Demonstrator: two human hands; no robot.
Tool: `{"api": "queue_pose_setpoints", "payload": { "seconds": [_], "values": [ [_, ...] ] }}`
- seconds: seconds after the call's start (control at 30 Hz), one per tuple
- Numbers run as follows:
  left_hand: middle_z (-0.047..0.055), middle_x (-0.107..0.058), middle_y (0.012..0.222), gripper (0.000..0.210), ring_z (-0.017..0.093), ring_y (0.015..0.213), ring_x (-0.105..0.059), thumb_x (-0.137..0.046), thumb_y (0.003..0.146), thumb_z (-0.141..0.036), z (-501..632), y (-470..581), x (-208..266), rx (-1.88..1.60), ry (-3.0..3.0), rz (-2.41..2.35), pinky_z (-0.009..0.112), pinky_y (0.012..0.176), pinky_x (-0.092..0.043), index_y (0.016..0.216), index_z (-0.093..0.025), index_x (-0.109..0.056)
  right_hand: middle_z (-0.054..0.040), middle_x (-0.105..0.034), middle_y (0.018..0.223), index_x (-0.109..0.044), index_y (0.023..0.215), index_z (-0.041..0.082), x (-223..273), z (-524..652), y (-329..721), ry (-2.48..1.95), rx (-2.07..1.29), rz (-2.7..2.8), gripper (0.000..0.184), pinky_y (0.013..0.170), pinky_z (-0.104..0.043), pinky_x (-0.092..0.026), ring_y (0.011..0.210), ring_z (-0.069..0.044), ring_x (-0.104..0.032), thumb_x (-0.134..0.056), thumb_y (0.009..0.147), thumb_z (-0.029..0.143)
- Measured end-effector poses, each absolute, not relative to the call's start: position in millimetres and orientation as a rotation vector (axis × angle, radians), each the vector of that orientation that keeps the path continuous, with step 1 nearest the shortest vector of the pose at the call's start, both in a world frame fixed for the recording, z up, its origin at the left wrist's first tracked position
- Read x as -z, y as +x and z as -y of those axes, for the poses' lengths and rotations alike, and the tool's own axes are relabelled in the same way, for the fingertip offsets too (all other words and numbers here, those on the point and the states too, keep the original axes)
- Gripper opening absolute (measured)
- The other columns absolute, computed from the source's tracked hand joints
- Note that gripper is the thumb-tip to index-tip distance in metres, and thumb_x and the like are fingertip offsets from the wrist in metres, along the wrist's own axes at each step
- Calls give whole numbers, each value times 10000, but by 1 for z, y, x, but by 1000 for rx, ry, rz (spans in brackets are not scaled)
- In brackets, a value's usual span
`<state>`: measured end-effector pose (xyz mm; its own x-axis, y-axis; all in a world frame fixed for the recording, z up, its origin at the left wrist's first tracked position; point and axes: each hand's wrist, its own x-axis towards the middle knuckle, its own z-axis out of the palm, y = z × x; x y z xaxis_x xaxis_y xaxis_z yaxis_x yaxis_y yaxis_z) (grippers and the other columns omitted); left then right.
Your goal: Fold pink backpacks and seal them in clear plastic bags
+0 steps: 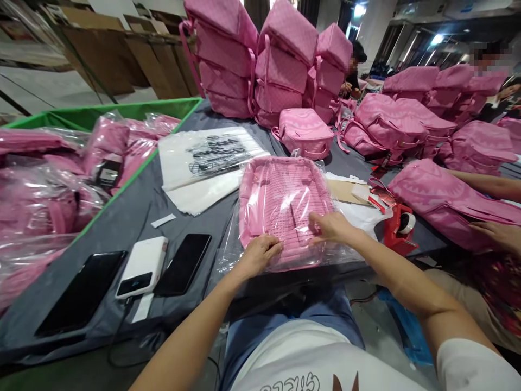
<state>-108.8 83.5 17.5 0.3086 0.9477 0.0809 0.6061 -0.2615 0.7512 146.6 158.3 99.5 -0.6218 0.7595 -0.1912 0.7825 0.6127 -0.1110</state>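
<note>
A pink backpack (280, 190) lies flat inside a clear plastic bag (232, 247) at the table's front edge, its striped mesh panel facing up. At its lower left, my left hand (261, 254) has its fingers curled together on the film. My right hand (331, 227) rests on the bag's lower right side, thumb and forefinger bent and apart against the plastic. Beyond the left corner lies a stack of flat white plastic bags (211, 157) with black print. A red tape dispenser (401, 228) stands to the right.
Two black phones (83, 290) (185, 263) and a white power bank (142, 266) lie at left. A green-edged bin (163, 110) holds bagged pink bags. Pink backpacks (285, 60) are stacked behind. At right, a co-worker's hand (499, 236) touches another backpack (448, 203).
</note>
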Motion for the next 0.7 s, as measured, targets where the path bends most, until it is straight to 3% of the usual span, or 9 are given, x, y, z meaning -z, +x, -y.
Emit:
{"api": "queue_pose_setpoints", "payload": {
  "seconds": [0.1, 0.2, 0.33, 0.43, 0.53, 0.7],
  "values": [
    [16, -600, 653, 378, 190, 699, -562, -486, 931, -403, -83, -109, -14, -729, 1955, -1372, 308, 684, -397, 612, -214, -557, 11, -640, 691, -592, 843, 228, -103, -152, 165, 1610, 301, -2702, 347, 579, -255, -224, 605, -154, -526, -802, 824, 503],
    [20, -599, 655, 382, 194, 711, -557, -473, 940, -409, -85, -107, -10, -728, 1970, -1376, 317, 696, -399, 621, -217, -557, 13, -641, 695, -569, 794, 224, -100, -132, 167, 1574, 431, -2833, 300, 583, -249, -244, 600, -139, -518, -735, 899, 450],
    [27, -615, 686, 395, 206, 744, -563, -464, 972, -418, -80, -107, -14, -719, 2026, -1395, 330, 718, -410, 649, -221, -578, 34, -626, 680, -555, 771, 222, -86, -120, 146, 1452, 500, -2748, 371, 577, -253, -200, 602, -132, -503, -850, 785, 446],
    [27, -699, 847, 287, 214, 837, -613, -528, 987, -449, -65, -123, -20, -756, 2091, -1391, 354, 825, -439, 892, -232, -689, 48, -581, 633, -518, 736, 226, -79, -132, 139, 1448, 493, -2668, 477, 570, -263, -173, 567, -129, -458, -884, 709, 532],
    [16, -742, 942, 270, 213, 897, -647, -624, 956, -484, -49, -152, -19, -785, 2113, -1489, 409, 991, -400, 1093, -263, -698, 53, -550, 606, -471, 705, 228, -76, -145, 143, 1375, 527, -2689, 536, 572, -265, -165, 544, -124, -415, -877, 683, 577],
    [20, -766, 864, 300, 222, 860, -660, -641, 892, -523, -50, -181, -5, -853, 1893, -1666, 419, 998, -389, 823, -240, -711, 53, -508, 570, -424, 664, 231, -66, -146, 148, 1413, 656, -2814, 570, 567, -269, -188, 530, -123, -388, -791, 715, 664]
  ]
}}
